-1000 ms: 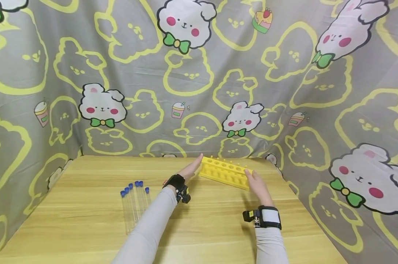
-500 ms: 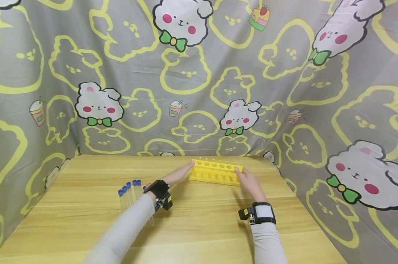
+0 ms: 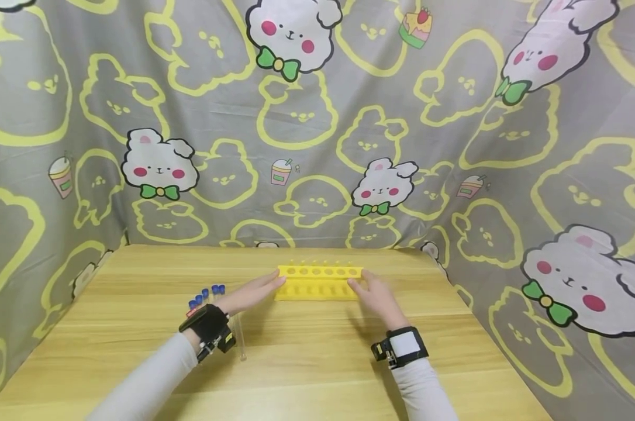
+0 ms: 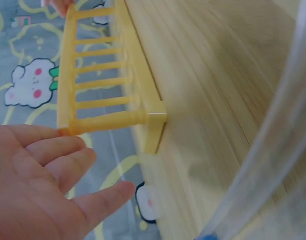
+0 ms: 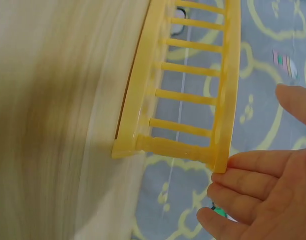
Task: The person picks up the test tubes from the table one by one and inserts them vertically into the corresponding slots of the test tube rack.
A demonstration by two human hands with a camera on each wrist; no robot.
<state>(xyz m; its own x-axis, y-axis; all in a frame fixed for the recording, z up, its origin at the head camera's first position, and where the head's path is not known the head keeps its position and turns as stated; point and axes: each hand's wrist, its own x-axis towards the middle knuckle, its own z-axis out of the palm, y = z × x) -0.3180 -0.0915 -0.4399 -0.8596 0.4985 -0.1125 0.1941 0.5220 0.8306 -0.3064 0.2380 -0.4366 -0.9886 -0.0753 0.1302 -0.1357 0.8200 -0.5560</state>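
Note:
A yellow test tube rack (image 3: 320,276) stands upright on the table, its long side facing me and its row of round holes on top. My left hand (image 3: 251,294) touches the rack's left end with outstretched fingertips. At the right end, the fingertips of my right hand (image 3: 378,297) rest against the top corner. In the left wrist view, the fingers (image 4: 68,150) lie extended at the rack's upper bar. The right wrist view has straight fingers (image 5: 242,182) meeting the top bar's end, thumb apart from it.
Several clear test tubes (image 3: 240,339) with blue caps (image 3: 205,292) lie on the wooden table (image 3: 317,368) at the left, partly hidden by my left hand and wrist strap. A patterned grey curtain (image 3: 317,134) hangs behind the table and along both sides.
The rack has moved left and toward me, and turned from slanted to roughly square with the table's back edge. Both hands have moved left with it; the left now covers part of the tubes.

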